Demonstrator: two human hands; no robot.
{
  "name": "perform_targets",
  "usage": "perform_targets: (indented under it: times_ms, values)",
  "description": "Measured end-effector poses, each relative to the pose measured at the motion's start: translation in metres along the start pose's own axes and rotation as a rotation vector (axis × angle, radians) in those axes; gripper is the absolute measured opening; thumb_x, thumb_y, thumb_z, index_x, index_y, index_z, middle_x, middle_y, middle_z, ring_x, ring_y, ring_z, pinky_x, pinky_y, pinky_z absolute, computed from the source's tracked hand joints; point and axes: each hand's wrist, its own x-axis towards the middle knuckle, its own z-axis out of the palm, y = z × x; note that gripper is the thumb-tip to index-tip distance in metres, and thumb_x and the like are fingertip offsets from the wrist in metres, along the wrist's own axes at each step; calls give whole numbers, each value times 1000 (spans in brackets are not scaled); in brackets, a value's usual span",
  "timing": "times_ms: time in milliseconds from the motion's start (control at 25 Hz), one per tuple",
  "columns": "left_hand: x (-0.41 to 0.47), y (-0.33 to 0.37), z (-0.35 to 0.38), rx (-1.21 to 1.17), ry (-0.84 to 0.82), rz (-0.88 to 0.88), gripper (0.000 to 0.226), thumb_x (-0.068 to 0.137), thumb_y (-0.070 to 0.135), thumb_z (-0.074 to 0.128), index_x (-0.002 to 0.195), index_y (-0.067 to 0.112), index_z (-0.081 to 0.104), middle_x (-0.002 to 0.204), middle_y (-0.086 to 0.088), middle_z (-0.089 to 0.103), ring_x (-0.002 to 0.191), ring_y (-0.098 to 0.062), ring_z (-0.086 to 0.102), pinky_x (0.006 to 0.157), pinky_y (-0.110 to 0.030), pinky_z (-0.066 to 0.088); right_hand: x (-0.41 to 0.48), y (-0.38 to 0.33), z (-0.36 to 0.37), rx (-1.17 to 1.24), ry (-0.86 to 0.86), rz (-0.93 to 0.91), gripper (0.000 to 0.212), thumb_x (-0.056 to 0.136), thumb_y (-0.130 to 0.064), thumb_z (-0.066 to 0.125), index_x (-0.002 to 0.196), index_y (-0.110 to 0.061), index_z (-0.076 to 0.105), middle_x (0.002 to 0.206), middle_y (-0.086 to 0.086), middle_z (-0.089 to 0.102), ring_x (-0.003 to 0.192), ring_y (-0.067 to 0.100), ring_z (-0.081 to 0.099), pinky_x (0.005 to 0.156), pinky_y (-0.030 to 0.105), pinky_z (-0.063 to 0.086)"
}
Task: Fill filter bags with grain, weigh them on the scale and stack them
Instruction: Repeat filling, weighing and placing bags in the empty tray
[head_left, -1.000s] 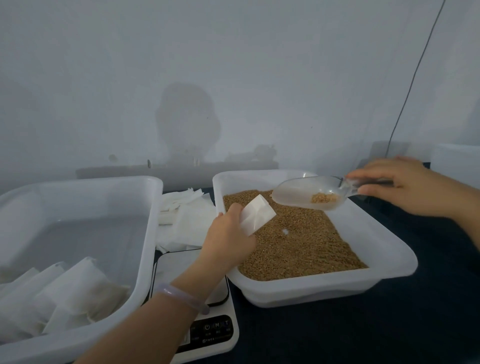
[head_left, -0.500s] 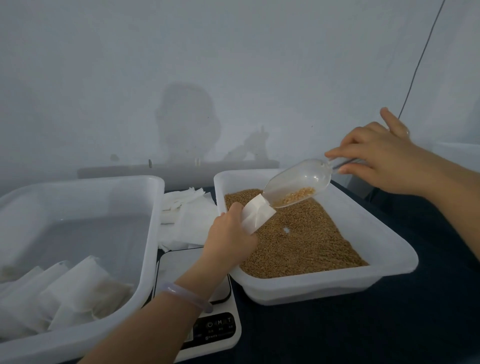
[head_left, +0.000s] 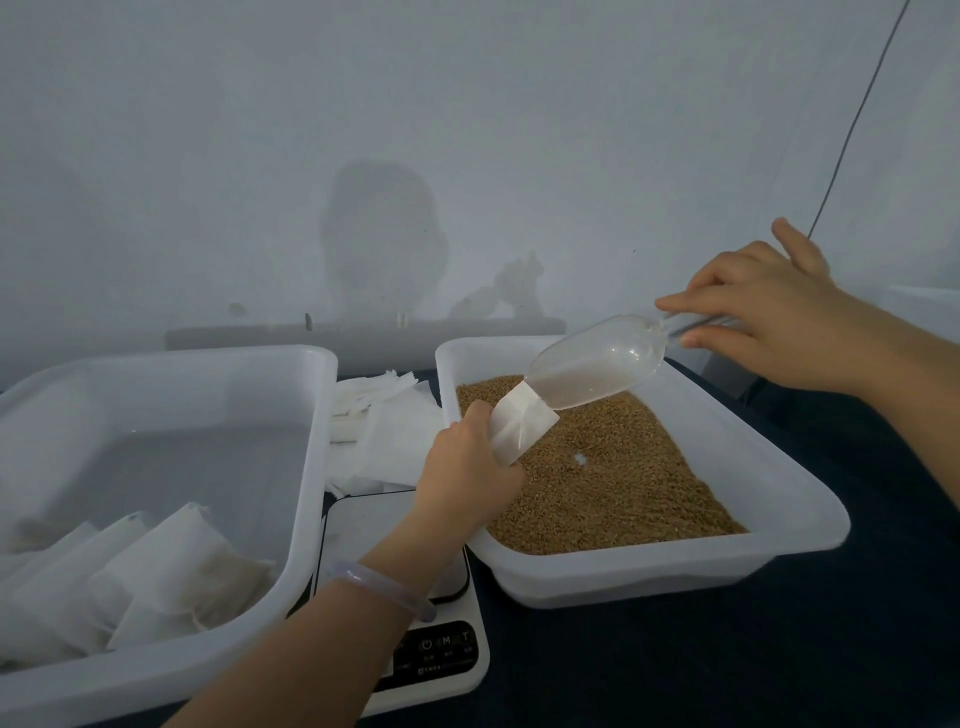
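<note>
At the near edge of the dark surface (head_left: 727, 665) stands a white scale (head_left: 441, 670). The left forearm, with a pale bracelet (head_left: 384, 587) on the wrist, crosses over it and hides a part of its platform. In the near left corner sits a white plastic tray (head_left: 311, 467), touching the scale. Filled filter bags (head_left: 156, 582) lean on each other in its near end.

To the right of the scale, toward the middle of the surface, is a second white tray (head_left: 675, 577) with brown grain (head_left: 613, 478) spread over its bottom. The left hand (head_left: 467, 467) is above the near left part of this tray, and its fingers are curled tightly round a white filter bag (head_left: 519, 426), which points up and to the right. The mouth of a clear plastic scoop (head_left: 597, 369) goes into the open top of the bag, and the scoop is tilted down toward it. The right hand (head_left: 769, 317), higher and near the far right corner of the grain tray, pinches the thin handle of the scoop between thumb and fingers.

Between the two trays, behind the scale, lies a loose pile of empty bags (head_left: 384, 421); the left hand covers its right edge. Beyond the far edge rises a pale wall (head_left: 467, 156), with a thin dark cable (head_left: 857, 114) running down it on the right.
</note>
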Motion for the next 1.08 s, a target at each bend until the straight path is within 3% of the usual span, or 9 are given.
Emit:
perform_targets:
  times_ms: [120, 240, 320, 440, 600, 760, 840, 1000, 1080]
  values:
    - [0, -1, 1, 3, 1, 12, 25, 76, 15, 62, 91, 16, 41, 81, -3, 57, 76, -24, 57, 58, -32, 45, 0, 6, 1, 20, -17, 15, 37, 88, -35, 56, 125, -31, 58, 111, -1, 57, 118, 23, 42, 112, 37, -10]
    - [-2, -3, 1, -64, 13, -26, 24, 76, 16, 62, 82, 21, 39, 75, 4, 52, 68, -14, 53, 50, -24, 38, -2, 13, 15, 55, -115, 136, 37, 89, -37, 56, 125, -29, 59, 115, 2, 57, 111, 23, 49, 109, 41, 19]
    - [-4, -2, -1, -163, 22, -83, 28, 77, 19, 65, 77, 26, 38, 75, 6, 51, 64, -6, 50, 44, -16, 37, -10, 8, 38, 137, -296, 217, 35, 91, -34, 55, 124, -23, 59, 114, 2, 58, 101, 18, 55, 92, 37, 43]
    - [-8, 2, -9, -359, 35, -134, 25, 77, 18, 69, 81, 22, 45, 78, 2, 53, 63, -7, 50, 42, -9, 37, -33, -14, 78, 272, -549, 249, 21, 92, -33, 55, 110, -24, 62, 105, -4, 63, 87, 5, 60, 72, 18, 46]
    - [-22, 5, -35, -636, 68, -167, 22, 75, 16, 73, 88, 22, 56, 86, -5, 63, 72, -10, 59, 52, -9, 44, -38, -38, 102, 250, -633, 233, 43, 91, -38, 58, 130, -24, 49, 129, 0, 54, 110, 12, 55, 94, 28, 45]
    - [-36, 5, -62, -822, -25, -151, 41, 66, 17, 75, 103, 8, 60, 85, -10, 69, 78, -18, 65, 68, -23, 52, 1, -105, 50, 1087, -366, 165, 89, 60, -70, 71, 137, -42, 36, 127, -25, 55, 117, -2, 53, 96, 25, 45]
    - [-41, 6, -70, -817, -61, -113, 44, 61, 18, 69, 103, 8, 61, 81, -5, 67, 76, -17, 64, 67, -24, 51, 22, -136, 29, 1370, -354, 63, 74, 56, -55, 79, 123, -42, 49, 113, -18, 66, 103, -1, 63, 86, 23, 51]
    - [-43, -7, -90, -761, -126, -69, 45, 61, 19, 72, 104, 13, 61, 76, 2, 66, 75, -14, 65, 68, -31, 54, 51, -172, 21, 1306, -190, 35, 11, 71, -29, 78, 79, -30, 70, 77, -11, 72, 71, 1, 66, 69, 18, 50]
    - [-39, -24, -105, -676, -213, -36, 69, 57, 28, 80, 118, 13, 52, 89, 0, 63, 81, -11, 63, 71, -32, 54, 56, -179, 29, 1254, -165, 44, 7, 74, -32, 76, 72, -29, 70, 69, -11, 70, 62, -1, 62, 58, 11, 47]
